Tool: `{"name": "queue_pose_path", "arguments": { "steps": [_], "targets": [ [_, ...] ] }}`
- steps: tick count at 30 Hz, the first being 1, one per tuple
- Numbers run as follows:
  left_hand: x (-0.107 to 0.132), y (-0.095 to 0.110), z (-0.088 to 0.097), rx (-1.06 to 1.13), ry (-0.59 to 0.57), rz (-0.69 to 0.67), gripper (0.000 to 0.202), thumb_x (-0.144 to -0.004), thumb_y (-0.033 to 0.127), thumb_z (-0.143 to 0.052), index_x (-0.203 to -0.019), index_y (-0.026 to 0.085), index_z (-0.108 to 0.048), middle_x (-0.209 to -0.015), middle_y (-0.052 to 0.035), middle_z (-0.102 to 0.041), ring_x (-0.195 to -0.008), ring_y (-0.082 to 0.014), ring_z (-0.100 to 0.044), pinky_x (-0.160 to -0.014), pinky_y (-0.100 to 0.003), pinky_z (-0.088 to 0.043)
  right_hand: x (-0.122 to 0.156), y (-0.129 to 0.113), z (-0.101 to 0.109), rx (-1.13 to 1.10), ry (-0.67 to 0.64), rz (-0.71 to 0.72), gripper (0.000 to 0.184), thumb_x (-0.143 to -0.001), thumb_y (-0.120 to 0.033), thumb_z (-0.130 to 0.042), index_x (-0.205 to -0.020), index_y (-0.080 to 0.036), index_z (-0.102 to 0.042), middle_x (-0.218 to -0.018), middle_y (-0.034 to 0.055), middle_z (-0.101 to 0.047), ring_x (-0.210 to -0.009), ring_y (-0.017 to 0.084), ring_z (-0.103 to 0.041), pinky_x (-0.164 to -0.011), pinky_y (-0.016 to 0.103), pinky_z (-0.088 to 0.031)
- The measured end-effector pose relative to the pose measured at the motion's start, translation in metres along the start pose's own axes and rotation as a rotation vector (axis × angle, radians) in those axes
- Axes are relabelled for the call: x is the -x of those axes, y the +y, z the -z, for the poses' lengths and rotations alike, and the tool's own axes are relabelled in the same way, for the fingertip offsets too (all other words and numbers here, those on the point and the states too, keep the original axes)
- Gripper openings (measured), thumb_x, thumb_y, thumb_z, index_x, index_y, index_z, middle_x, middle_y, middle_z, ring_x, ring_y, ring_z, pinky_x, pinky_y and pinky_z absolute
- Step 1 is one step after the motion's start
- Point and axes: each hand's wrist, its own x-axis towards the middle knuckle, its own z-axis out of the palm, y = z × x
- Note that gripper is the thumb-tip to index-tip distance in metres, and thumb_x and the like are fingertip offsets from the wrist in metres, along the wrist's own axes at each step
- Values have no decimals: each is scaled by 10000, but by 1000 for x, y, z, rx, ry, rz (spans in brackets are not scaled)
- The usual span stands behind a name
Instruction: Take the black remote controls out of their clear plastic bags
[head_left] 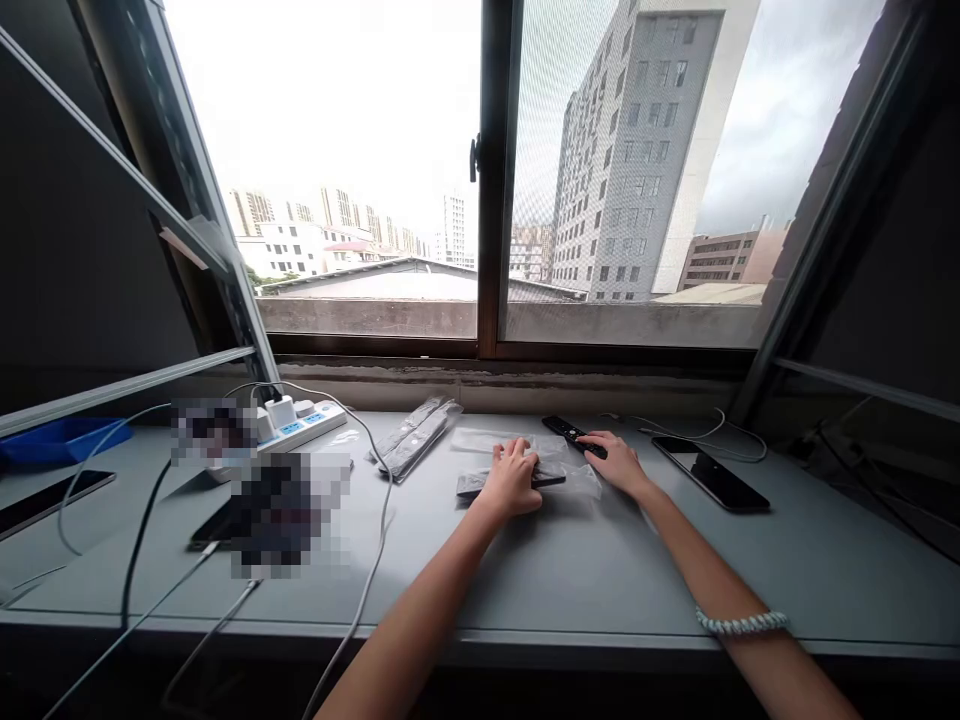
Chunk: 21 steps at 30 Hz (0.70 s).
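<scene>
My left hand (pixel 511 480) rests palm down on a dark flat item in a clear plastic bag (pixel 480 484) lying on the grey table (pixel 570 570). My right hand (pixel 619 462) lies on the right part of the clear plastic, its fingertips touching a black remote control (pixel 568 433) just behind it. More clear bags (pixel 487 440) lie flat behind my left hand. Whether either hand actually grips anything is hidden by the fingers.
Bagged dark items (pixel 414 438) lie left of my hands. A white power strip (pixel 296 425) with plugs and cables sits at the back left. A black phone (pixel 712 474) lies to the right, another phone (pixel 49 498) and a blue tray (pixel 56 438) at far left. The window (pixel 487 200) stands behind.
</scene>
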Motion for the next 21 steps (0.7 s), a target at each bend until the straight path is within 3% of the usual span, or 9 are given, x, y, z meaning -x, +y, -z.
{"name": "queue_pose_path", "arguments": {
  "steps": [6, 11, 16, 18, 21],
  "targets": [
    [-3, -5, -8, 33, -16, 91, 308, -626, 168, -499, -933, 172, -521, -1013, -108, -569, -955, -255, -544, -963, -440, -311, -1, 5, 3, -3, 13, 23, 333, -760, -270, -523, -1055, -270, -677, -1120, 42, -596, -962, 206, -579, -774, 300, -463],
    [-4, -7, -10, 42, 22, 133, 350, -609, 184, -523, -959, 180, -508, -1125, -134, -517, -1091, -292, -473, -983, -488, -281, 0, 7, 4, 32, 61, -30, 304, -731, -234, -522, -977, -252, -700, -1080, 72, -596, -950, 247, -578, -730, 334, -469],
    [-4, -12, -10, 40, 44, 195, 381, -629, 205, -523, -1008, 181, -496, -1197, -159, -469, -1168, -314, -406, -993, -569, -219, 1, 4, 5, 57, 148, -132, 335, -707, -187, -520, -995, -206, -690, -1125, 143, -546, -1047, 319, -528, -857, 466, -403],
    [-3, -11, -9, 39, 58, 166, 364, -631, 201, -545, -993, 185, -502, -1188, -143, -475, -1151, -301, -424, -1004, -535, -227, 2, -2, 6, 38, 169, -122, 347, -715, -199, -511, -1019, -211, -677, -1154, 140, -531, -1094, 317, -499, -915, 494, -352],
    [-1, -7, -6, 73, 36, 17, 293, -683, 264, -597, -950, 183, -506, -1150, -121, -498, -1098, -275, -471, -964, -440, -312, 3, -14, 7, -26, 165, -56, 327, -762, -257, -465, -1020, -243, -667, -1134, 95, -557, -1058, 261, -531, -920, 451, -362]
  ]
}}
